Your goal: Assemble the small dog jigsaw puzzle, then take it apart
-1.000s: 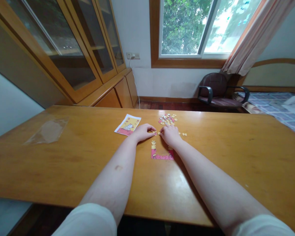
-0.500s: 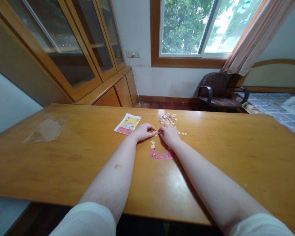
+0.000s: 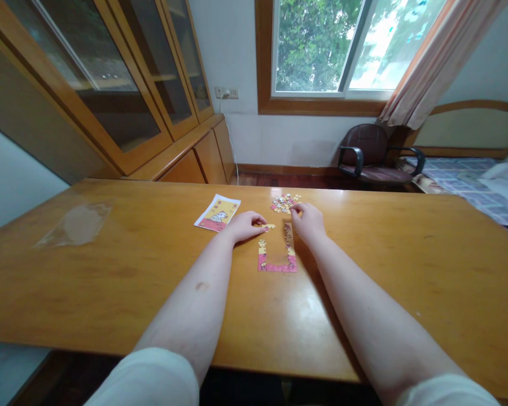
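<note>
A partly built jigsaw border (image 3: 278,267) lies flat in front of me, pink along its bottom, with sides running up left and right. My left hand (image 3: 246,226) rests at its upper left, thumb and forefinger closed on a small yellow puzzle piece (image 3: 269,226). Past the upper right corner is my right hand (image 3: 310,221). Its fingertips are drawn together at the edge of a heap of loose puzzle pieces (image 3: 283,203); what they hold, if anything, is too small to make out.
Left of the puzzle lies a picture card (image 3: 217,213) with a white animal on yellow and pink. A clear plastic bag (image 3: 78,224) is farther left on the wooden table (image 3: 152,270). Beyond it stand a glass-door cabinet (image 3: 148,113) and an armchair (image 3: 364,149).
My right hand has moved right and slightly away from me, from beside the left hand to the heap's edge. This uncovers the border's right side. My left hand stays nearly in place.
</note>
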A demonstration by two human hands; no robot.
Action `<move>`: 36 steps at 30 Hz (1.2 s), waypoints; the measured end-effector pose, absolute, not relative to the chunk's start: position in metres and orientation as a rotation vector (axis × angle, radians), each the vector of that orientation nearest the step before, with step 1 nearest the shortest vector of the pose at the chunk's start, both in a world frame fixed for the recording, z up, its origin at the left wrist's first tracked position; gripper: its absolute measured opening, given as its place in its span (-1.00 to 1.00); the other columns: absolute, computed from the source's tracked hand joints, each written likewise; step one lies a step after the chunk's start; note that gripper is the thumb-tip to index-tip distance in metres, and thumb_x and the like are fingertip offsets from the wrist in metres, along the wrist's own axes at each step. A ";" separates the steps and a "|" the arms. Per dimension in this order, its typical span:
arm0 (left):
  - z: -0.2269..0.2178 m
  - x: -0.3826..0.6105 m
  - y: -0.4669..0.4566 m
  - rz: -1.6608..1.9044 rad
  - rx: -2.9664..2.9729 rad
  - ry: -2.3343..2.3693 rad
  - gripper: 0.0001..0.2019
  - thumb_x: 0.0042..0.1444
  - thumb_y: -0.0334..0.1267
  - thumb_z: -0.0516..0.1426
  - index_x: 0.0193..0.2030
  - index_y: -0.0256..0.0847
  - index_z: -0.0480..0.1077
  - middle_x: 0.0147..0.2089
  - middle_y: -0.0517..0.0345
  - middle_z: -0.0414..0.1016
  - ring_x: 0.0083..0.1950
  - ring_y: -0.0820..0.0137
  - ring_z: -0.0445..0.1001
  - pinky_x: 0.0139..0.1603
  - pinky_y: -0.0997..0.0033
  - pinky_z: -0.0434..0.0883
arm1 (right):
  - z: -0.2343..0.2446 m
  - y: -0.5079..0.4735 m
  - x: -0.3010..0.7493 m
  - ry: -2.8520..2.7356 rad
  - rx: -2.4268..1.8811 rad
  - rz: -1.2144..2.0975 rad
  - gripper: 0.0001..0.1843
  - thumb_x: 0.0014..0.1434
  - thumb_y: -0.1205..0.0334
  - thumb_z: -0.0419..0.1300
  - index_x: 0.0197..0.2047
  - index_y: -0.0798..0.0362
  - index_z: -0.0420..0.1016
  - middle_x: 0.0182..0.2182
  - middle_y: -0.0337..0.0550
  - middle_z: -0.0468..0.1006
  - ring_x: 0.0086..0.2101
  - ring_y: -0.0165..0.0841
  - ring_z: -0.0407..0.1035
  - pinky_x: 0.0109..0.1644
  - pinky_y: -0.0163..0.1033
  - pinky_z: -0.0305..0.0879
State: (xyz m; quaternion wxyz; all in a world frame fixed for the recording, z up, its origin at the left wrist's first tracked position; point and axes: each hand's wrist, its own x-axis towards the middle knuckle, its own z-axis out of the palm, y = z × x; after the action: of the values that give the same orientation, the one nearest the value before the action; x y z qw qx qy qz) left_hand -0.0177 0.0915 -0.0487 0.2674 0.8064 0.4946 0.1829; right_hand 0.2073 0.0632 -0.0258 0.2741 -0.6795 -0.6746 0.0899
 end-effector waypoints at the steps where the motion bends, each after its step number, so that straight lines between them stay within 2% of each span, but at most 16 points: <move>1: -0.048 -0.018 0.091 0.489 2.171 1.339 -0.68 0.00 -0.03 0.21 -0.16 -0.13 0.57 -0.10 0.10 0.59 -0.08 0.28 0.52 -0.04 0.38 0.44 | -0.022 0.066 0.219 -1.719 -1.892 0.288 -0.68 0.28 0.20 0.01 -0.13 0.01 0.60 -0.13 -0.09 0.61 -0.08 -0.26 0.42 0.01 -0.20 0.23; 4: -0.047 -0.017 0.091 0.479 2.148 1.347 -0.67 0.00 -0.01 0.21 -0.15 -0.12 0.57 -0.11 0.10 0.59 -0.10 0.29 0.52 -0.05 0.38 0.44 | -0.012 0.069 0.252 -1.590 -2.161 0.415 -0.67 0.27 0.14 0.03 -0.09 0.02 0.58 -0.13 -0.01 0.61 -0.15 -0.21 0.47 -0.11 -0.19 0.29; 7: -0.048 -0.015 0.091 0.490 2.110 1.372 -0.66 -0.01 -0.01 0.21 -0.15 -0.14 0.56 -0.12 0.08 0.59 -0.11 0.29 0.52 -0.07 0.38 0.44 | -0.007 0.063 0.271 -1.754 -2.353 0.339 -0.72 0.20 0.14 0.15 -0.13 0.03 0.62 -0.13 0.10 0.61 -0.13 -0.10 0.46 -0.09 -0.10 0.27; 14: -0.049 -0.013 0.092 0.509 2.066 1.391 -0.68 -0.01 -0.04 0.22 -0.17 -0.15 0.57 -0.18 0.09 0.58 -0.19 0.31 0.50 -0.16 0.40 0.42 | -0.029 0.045 0.254 -1.903 -2.019 0.066 -0.64 0.27 0.31 -0.02 -0.05 0.01 0.57 -0.03 -0.03 0.57 -0.02 -0.19 0.37 0.04 -0.13 0.17; 21: -0.043 -0.010 0.087 0.467 2.107 1.466 -0.70 0.02 -0.02 0.17 -0.20 -0.13 0.58 -0.36 0.17 0.50 -0.35 0.36 0.42 -0.35 0.42 0.30 | -0.042 0.053 0.241 -1.921 -2.102 0.052 -0.64 0.28 0.08 0.04 -0.05 0.04 0.57 -0.03 0.03 0.53 -0.03 -0.10 0.31 0.02 -0.08 0.13; 27: -0.039 -0.008 0.083 0.478 2.111 1.498 -0.68 0.02 0.00 0.16 -0.17 -0.11 0.56 -0.41 0.19 0.45 -0.38 0.37 0.41 -0.41 0.43 0.23 | -0.043 0.053 0.241 -1.936 -2.093 0.161 -0.66 0.24 -0.01 0.09 -0.07 -0.07 0.59 -0.01 -0.02 0.50 0.00 -0.08 0.26 0.03 -0.04 0.10; 36: -0.034 -0.007 0.080 0.456 2.109 1.512 -0.69 0.05 -0.01 0.14 -0.18 -0.10 0.57 -0.40 0.18 0.49 -0.37 0.36 0.41 -0.39 0.42 0.23 | -0.042 0.054 0.238 -1.989 -2.035 0.208 -0.69 0.23 0.19 0.07 -0.08 -0.07 0.61 -0.02 -0.05 0.53 -0.02 -0.10 0.27 0.03 -0.07 0.12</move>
State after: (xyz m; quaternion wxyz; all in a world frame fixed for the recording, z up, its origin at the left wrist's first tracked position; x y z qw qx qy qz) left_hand -0.0069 0.0802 -0.0345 0.2509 0.7748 0.5556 0.1674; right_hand 0.2385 0.0544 -0.0425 0.1436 -0.7059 -0.6899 0.0722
